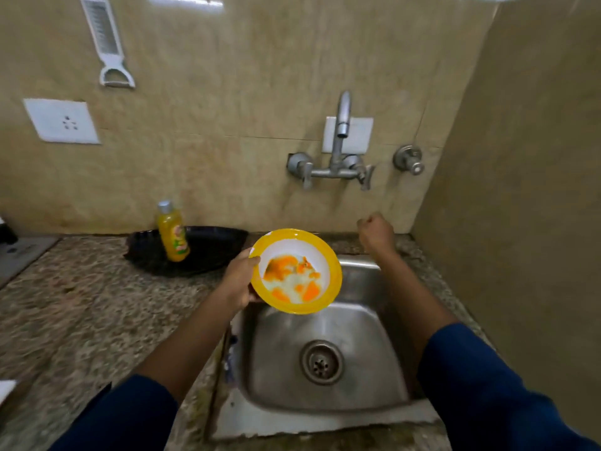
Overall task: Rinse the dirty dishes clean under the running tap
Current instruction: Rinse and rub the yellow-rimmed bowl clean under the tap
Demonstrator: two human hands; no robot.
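Bowl (296,271) is in the air over the far-left corner of the sink (357,336), clear of the basin. Sink is a square steel one, with the drain (322,362) below the grip and nearer the camera. It's set in a speckled stone counter (81,304) that runs off left of the grip. Just beyond the grip and to its left, a black tray (211,252) lies on the counter against the wall, with a yellow bottle (172,232) standing on it. Beige tiled wall (227,92) behind, and a second wall closes the corner on the right. Tap (341,125) is wall-mounted above and right of the grip, with a separate valve (409,159) further right. Socket (61,121) and a hanging white peeler (107,43) are high up, far left of the grip. Bowl has a yellow rim and white inside, smeared with orange and whitish residue, and is tilted toward the camera. Left hand (239,281) grasps it at the left edge: thumb over the rim, fingers hidden underneath. The rest of the bowl sticks out right of the grip, unsupported. Right hand (375,232) is clenched in a loose fist with nothing in it, raised past the sink's far edge, below the tap handles and well right of the bowl. Dark blue sleeves on both arms.
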